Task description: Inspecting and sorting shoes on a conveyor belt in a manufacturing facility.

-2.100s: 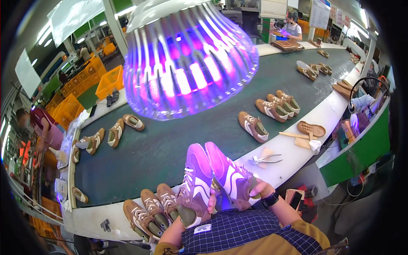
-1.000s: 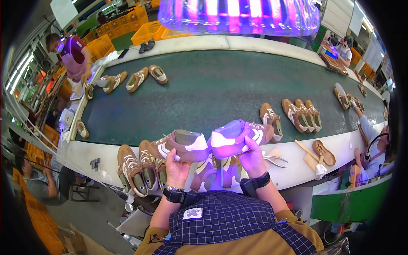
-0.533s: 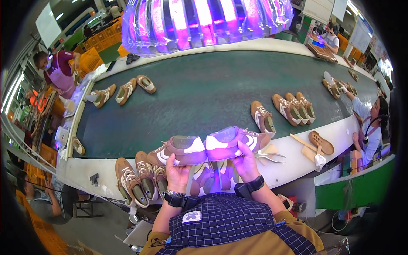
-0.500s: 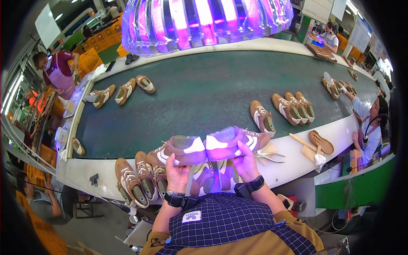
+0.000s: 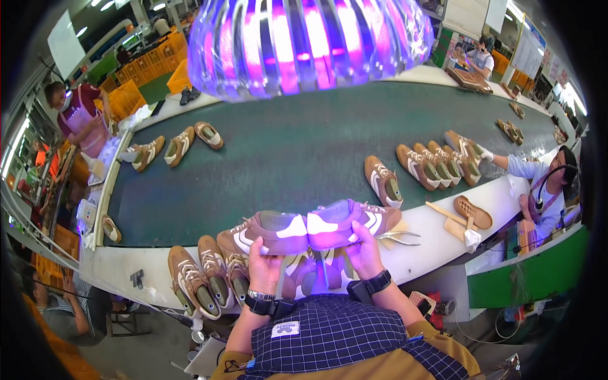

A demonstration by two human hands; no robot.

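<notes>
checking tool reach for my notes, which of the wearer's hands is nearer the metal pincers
Right. The right hand holds one shoe just left of the pincers; the left hand holds the other shoe, farther left.

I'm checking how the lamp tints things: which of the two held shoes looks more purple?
The purple-tinted shoe in the right hand: its heel and side glow purple, while the browner shoe in the left hand shows a whiter heel.
</notes>
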